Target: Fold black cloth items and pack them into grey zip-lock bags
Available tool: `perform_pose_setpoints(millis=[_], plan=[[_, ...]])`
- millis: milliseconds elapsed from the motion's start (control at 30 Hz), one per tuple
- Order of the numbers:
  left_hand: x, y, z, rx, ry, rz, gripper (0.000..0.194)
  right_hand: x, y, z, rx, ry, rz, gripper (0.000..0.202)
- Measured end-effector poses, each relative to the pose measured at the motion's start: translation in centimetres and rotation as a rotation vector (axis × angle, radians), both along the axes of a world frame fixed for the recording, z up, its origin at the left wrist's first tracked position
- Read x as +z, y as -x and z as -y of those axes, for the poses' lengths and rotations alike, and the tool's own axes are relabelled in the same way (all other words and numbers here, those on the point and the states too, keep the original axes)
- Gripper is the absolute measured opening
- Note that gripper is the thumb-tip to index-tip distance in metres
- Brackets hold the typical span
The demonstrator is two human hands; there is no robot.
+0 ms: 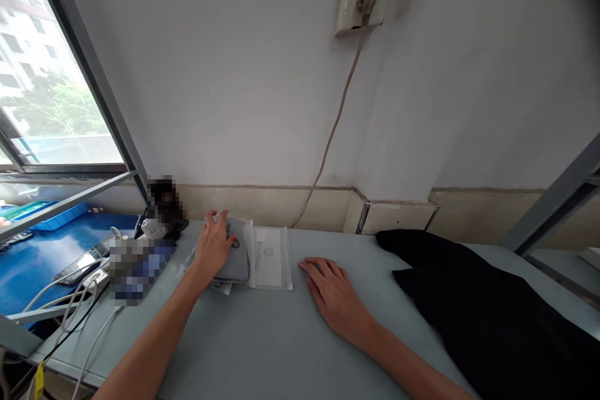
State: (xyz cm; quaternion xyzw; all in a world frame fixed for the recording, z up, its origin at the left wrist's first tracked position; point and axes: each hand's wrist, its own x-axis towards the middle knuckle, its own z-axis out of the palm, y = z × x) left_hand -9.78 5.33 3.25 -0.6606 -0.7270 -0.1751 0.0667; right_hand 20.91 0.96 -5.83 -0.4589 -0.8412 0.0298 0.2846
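My left hand rests on the left part of a folded grey cloth item, its fingers spread and not wrapped round it. Beside and partly under the cloth lies a see-through plastic bag with printed lettering and a round logo. A corner of something pale pokes out below the grey item. To the right of the bag, my right hand lies palm down on the grey tabletop, fingers stretched out and holding nothing.
A black cloth spreads over the right side. At the left are white cables, a power strip, a blurred bluish object and a metal frame bar. A cord runs down from the wall socket behind the table.
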Motion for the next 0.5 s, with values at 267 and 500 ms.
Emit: perform_pose_setpoints(millis=[267, 500], plan=[[1.1, -1.4, 0.9, -0.359, 0.060, 0.831, 0.062, 2.4, -0.3, 0.0, 0.086, 0.243, -0.290, 0.032], [-1.1, -7.1, 3.9, -0.576, 0.309, 1.205, 0.085, 5.4, 0.4, 1.0, 0.258, 0.842, -0.922, 0.048]])
